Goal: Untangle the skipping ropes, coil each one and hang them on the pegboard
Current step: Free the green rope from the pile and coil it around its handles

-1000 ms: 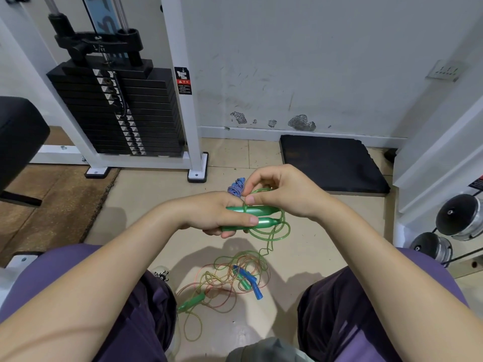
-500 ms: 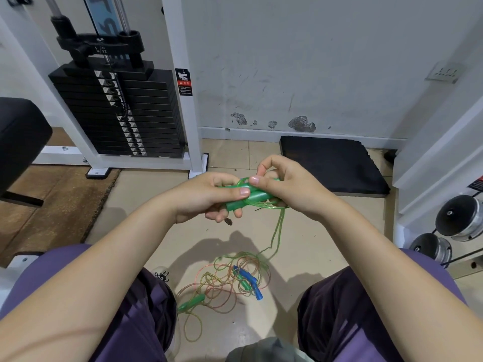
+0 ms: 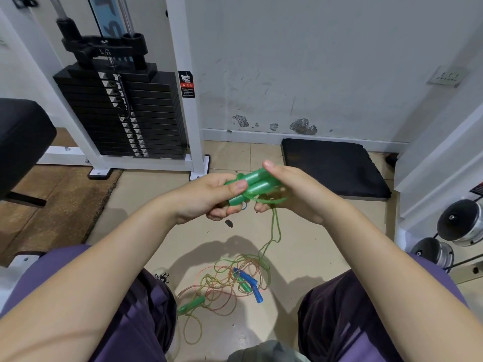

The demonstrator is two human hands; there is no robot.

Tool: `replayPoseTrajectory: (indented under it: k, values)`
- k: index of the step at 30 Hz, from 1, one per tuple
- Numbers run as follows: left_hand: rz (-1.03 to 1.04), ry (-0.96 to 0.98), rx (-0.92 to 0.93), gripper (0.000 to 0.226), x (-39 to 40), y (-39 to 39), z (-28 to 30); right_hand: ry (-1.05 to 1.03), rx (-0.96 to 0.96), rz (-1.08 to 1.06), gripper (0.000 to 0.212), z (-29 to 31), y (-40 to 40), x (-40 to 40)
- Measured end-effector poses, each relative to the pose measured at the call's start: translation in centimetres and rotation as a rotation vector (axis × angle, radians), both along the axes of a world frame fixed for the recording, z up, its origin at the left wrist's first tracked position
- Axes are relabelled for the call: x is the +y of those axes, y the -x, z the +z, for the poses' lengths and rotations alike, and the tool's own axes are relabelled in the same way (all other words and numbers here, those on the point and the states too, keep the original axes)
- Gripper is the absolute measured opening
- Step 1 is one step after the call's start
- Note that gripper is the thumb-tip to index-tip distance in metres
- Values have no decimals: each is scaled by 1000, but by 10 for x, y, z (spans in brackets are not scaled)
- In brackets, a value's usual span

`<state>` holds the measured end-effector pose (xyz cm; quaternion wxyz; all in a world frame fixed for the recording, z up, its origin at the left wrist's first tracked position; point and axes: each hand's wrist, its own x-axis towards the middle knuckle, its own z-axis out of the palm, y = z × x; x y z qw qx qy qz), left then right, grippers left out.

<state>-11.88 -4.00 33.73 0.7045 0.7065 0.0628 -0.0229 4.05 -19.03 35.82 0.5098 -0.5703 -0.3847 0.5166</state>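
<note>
Bright, even indoor light, wide-angle feed.

I see soft daylight-like light from above and behind, throwing grey shadows of the arms onto the floor [image 3: 300, 246] at lower centre. No glare. The white frame post [image 3: 183, 82] bows at upper left, and the forearms swell toward the bottom corners. My focus holds sharp mid-frame; the hands look slightly soft.

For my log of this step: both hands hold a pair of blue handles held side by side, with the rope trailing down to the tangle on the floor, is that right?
Not quite: the head view shows the handles are green, not blue. Otherwise correct: the left hand and right hand hold them side by side, and the rope trails down to the tangle on the floor.
</note>
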Motion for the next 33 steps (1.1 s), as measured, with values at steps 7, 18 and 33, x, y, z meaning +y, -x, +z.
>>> replayPoseTrajectory:
  k: [7,18,33]
  values:
    - [466,-5,-108,27,9,-7,0,61,-231,-9,29,-14,22,7]
    - [621,-842,156,34,19,-11,-9,-46,-806,-107,31,-7,28,9]
    - [-25,-603,159,17,-21,-5,7,-41,-884,-211,31,-13,9,10]
